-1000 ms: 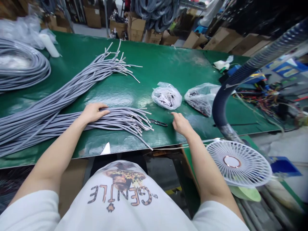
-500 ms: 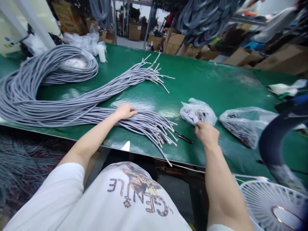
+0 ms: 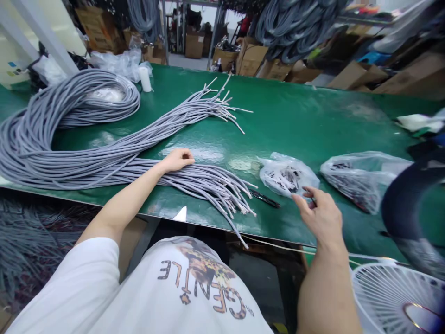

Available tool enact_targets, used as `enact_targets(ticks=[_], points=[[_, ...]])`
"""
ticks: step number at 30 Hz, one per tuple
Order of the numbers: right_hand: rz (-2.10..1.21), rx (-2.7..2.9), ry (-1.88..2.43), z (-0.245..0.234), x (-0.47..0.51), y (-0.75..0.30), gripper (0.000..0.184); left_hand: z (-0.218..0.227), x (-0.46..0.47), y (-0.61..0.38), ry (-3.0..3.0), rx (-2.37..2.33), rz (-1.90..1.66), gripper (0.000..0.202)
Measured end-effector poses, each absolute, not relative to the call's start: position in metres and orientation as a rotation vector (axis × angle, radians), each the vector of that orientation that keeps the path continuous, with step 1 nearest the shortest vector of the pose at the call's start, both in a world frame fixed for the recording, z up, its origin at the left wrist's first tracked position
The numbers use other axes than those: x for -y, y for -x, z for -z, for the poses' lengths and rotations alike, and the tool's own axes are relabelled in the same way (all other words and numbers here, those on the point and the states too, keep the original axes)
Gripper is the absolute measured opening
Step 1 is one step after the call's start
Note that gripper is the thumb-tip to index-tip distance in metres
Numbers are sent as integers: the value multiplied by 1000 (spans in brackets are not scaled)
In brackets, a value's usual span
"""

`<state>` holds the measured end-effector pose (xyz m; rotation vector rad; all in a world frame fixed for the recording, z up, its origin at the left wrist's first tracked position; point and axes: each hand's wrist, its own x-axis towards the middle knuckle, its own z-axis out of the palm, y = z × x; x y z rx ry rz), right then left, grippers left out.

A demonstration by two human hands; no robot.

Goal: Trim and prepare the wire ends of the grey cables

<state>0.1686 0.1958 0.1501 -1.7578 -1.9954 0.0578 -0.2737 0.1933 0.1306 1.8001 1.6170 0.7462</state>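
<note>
The left hand (image 3: 175,160), grip unclear, seemingly steadies grey cables (image 3: 210,178) at centre-left; the right hand (image 3: 323,213), fingers parted, hovers by a bag (image 3: 287,175), probably placed for easy reach, at centre-right.

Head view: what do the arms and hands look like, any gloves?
The left hand and right hand are bare: no gloves or wristbands show. The left arm has a short white sleeve; the right arm is bare in frame.

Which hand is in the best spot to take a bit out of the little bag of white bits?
Probably the right hand: its fingertips are close by the bag of white bits. The left hand is farther away, on the grey cables.
</note>
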Motion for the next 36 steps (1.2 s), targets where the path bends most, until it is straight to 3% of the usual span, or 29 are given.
enact_targets(ticks=[7, 13, 17, 21, 25, 30, 36], points=[[-409, 1596, 1510, -129, -168, -138, 40, -146, -200, 292, -1804, -1595, -375, 40], [-481, 1601, 1479, -101, -167, -124, 32, -150, -215, 266, -1892, -1498, -371, 46], [-398, 1659, 1436, -98, -169, -122, 28, -153, -232, 199, -2185, -1378, -421, 39], [-360, 1660, 1441, -98, -170, -123, 27, -155, -245, 143, -2585, -1162, -128, 26], [-432, 1599, 1467, -97, -171, -125, 26, -175, -242, 132, -2700, -1173, -175, 30], [-485, 1550, 1432, -100, -173, -123, 23, -215, -218, 135, -2297, -1020, -639, 37], [-638, 1334, 1333, -120, -133, -104, 25, -191, -185, 119, -1470, -786, -465, 52]])
